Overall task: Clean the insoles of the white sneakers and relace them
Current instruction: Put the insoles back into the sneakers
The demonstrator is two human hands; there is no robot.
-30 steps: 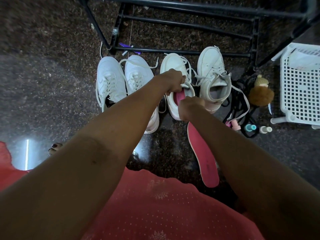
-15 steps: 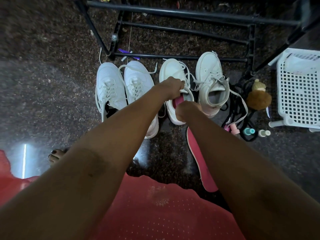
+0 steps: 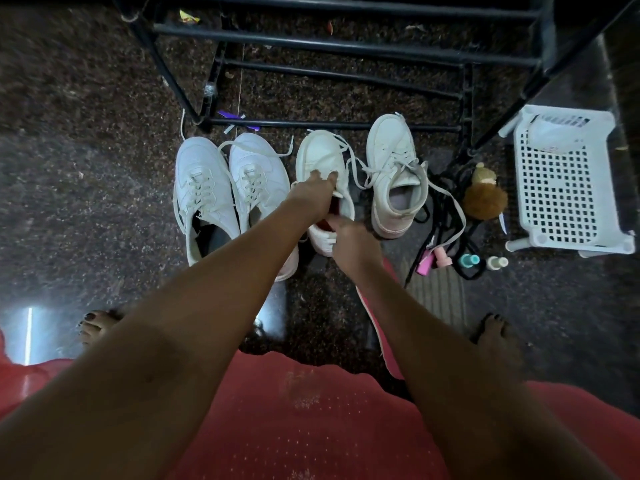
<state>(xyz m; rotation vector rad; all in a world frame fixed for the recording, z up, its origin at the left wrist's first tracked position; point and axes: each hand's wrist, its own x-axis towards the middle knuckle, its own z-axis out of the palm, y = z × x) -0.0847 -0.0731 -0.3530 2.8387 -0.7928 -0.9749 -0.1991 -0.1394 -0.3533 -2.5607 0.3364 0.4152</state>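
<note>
Four white sneakers stand in a row on the dark floor. My left hand (image 3: 317, 188) grips the tongue of the third sneaker (image 3: 320, 157) and holds it up. A pink insole (image 3: 334, 212) lies inside that shoe, showing only in the opening. My right hand (image 3: 349, 237) is at the shoe's heel with its fingers on the insole's back end; how they curl is hidden. A second pink insole (image 3: 375, 323) lies on the floor, partly under my right forearm. The fourth sneaker (image 3: 394, 174) stands to the right with loose laces. The left pair (image 3: 204, 192) is laced.
A black metal rack (image 3: 332, 125) stands just behind the shoes. To the right are a white plastic basket (image 3: 561, 188), a brown plush toy (image 3: 485, 200), small bottles (image 3: 469, 260) and black cords (image 3: 440, 206). My bare feet (image 3: 98, 325) flank a red garment.
The pink insole has slid deeper into the third sneaker, and my right hand followed it down to the heel. My left hand stays on the tongue. The view has pulled back.
</note>
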